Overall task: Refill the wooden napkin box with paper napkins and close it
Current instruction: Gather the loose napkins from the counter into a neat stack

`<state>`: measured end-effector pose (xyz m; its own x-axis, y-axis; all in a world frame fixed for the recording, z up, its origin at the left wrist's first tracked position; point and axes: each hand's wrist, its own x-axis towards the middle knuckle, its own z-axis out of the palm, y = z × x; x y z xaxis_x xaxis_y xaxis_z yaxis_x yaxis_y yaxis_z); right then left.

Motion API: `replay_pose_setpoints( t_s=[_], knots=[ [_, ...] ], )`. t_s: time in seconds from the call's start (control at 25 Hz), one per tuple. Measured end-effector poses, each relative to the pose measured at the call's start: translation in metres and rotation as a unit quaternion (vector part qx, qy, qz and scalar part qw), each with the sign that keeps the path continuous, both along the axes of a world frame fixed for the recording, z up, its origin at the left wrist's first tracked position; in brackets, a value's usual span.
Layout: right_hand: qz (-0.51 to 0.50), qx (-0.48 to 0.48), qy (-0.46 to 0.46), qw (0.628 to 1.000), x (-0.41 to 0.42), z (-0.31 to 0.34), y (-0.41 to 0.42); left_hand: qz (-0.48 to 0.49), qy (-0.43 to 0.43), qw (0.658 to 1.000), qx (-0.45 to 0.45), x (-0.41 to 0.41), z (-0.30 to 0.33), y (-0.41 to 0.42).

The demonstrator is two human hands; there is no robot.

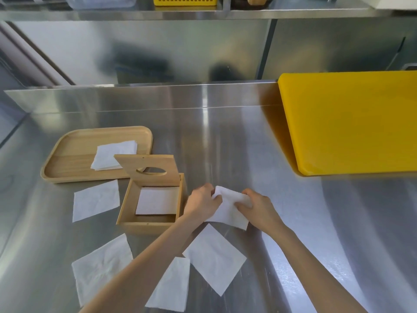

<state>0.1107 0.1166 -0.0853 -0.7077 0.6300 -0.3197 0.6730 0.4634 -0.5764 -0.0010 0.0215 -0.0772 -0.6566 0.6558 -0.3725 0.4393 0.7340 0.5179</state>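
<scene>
The wooden napkin box (pixel 126 205) stands on the steel counter with its hinged lid (pixel 146 169) raised, an oval slot cut in it. A white napkin (pixel 156 201) lies flat inside. Just right of the box, my left hand (pixel 202 203) and my right hand (pixel 253 207) both grip one white napkin (pixel 228 213), folded between them above the counter. Loose napkins lie around: one left of the box (pixel 96 199), one at the front left (pixel 101 266), two in front (pixel 214 257) (pixel 171 285).
A wooden tray (pixel 72 154) behind the box holds a small stack of napkins (pixel 114 154). A yellow cutting board (pixel 352 123) lies at the right. A steel backsplash and a shelf with a yellow basket (pixel 185 0) rise behind.
</scene>
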Motion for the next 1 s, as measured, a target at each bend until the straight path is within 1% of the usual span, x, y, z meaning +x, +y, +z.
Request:
replay_pose_setpoints(
  t_s=[0.08, 0.12, 0.2, 0.28, 0.36, 0.48, 0.56, 0.6, 0.64, 0.68, 0.72, 0.8, 0.92, 1.0],
  knots=[
    [-0.001, -0.002, 0.023, 1.000, 0.006, 0.006, -0.004, 0.028, -0.025, 0.998, 0.049, 0.006, 0.010, -0.007],
    [-0.011, -0.018, 0.047, 0.999, 0.009, 0.009, -0.007, 0.039, -0.035, 0.996, 0.076, 0.008, 0.015, -0.011],
    [-0.044, -0.080, 0.105, 0.990, 0.014, 0.021, -0.017, 0.062, -0.070, 0.987, 0.135, 0.010, 0.023, -0.022],
    [-0.081, -0.156, 0.166, 0.970, 0.020, 0.034, -0.028, 0.098, -0.148, 0.967, 0.182, 0.012, 0.031, -0.037],
    [-0.112, -0.239, 0.206, 0.942, 0.026, 0.047, -0.039, 0.130, -0.252, 0.933, 0.223, 0.013, 0.035, -0.054],
    [-0.134, -0.361, 0.228, 0.894, 0.031, 0.060, -0.057, 0.151, -0.391, 0.866, 0.272, 0.019, 0.042, -0.079],
    [-0.130, -0.418, 0.232, 0.868, 0.031, 0.063, -0.067, 0.164, -0.440, 0.831, 0.298, 0.024, 0.043, -0.089],
    [-0.122, -0.434, 0.230, 0.862, 0.030, 0.064, -0.072, 0.173, -0.459, 0.813, 0.312, 0.027, 0.044, -0.093],
    [-0.111, -0.434, 0.224, 0.866, 0.030, 0.064, -0.077, 0.184, -0.475, 0.796, 0.327, 0.030, 0.044, -0.097],
    [-0.096, -0.419, 0.214, 0.877, 0.030, 0.063, -0.082, 0.191, -0.485, 0.783, 0.341, 0.031, 0.043, -0.101],
    [-0.079, -0.398, 0.202, 0.891, 0.030, 0.062, -0.085, 0.195, -0.484, 0.777, 0.351, 0.032, 0.042, -0.104],
    [-0.058, -0.363, 0.182, 0.912, 0.031, 0.059, -0.089, 0.208, -0.463, 0.785, 0.356, 0.033, 0.041, -0.111],
    [-0.074, -0.299, 0.161, 0.938, 0.029, 0.049, -0.086, 0.240, -0.426, 0.797, 0.355, 0.031, 0.039, -0.119],
    [-0.070, -0.182, 0.102, 0.976, 0.026, 0.033, -0.079, 0.259, -0.412, 0.797, 0.358, 0.028, 0.038, -0.126]
  ],
)
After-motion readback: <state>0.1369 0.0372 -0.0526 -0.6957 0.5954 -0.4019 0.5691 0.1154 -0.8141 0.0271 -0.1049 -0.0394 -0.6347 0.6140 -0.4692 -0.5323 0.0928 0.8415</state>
